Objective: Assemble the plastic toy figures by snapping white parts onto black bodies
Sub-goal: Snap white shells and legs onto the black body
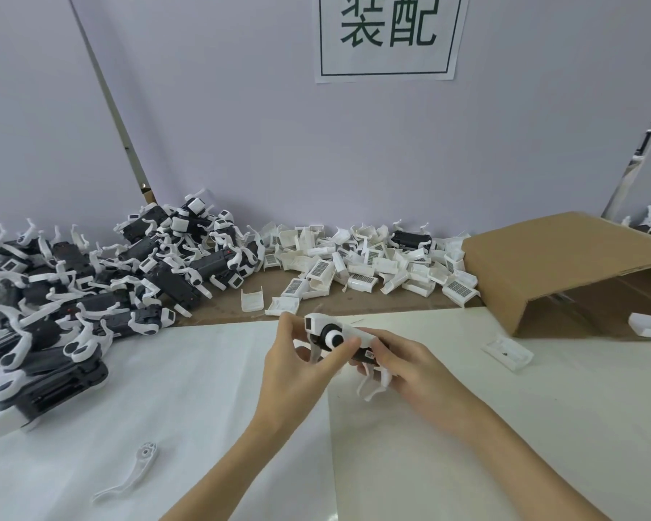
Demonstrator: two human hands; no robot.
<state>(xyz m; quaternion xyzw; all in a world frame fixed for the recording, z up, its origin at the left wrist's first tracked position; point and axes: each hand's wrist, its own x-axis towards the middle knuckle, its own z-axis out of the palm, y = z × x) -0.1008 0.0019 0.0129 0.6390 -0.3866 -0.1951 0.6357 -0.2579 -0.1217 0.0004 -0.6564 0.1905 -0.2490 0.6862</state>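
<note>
toy figure (341, 338) gripped mid-air over white table (166, 389), left hand (297, 355) pinching front, right hand (410, 366) curled round rear, wall sign (389, 35) reading 装配, QR-type labels on white parts pile (373, 265)

Both bare forearms reach up from the bottom edge and meet mid-frame. The left hand (296, 361) curls its fingers, thumb stretched rightward and pressing. The right hand (404, 364) sits just beside it, knuckles up, fingers wrapped in a grip. Thumbs nearly touching, wrists angled inward.
</note>
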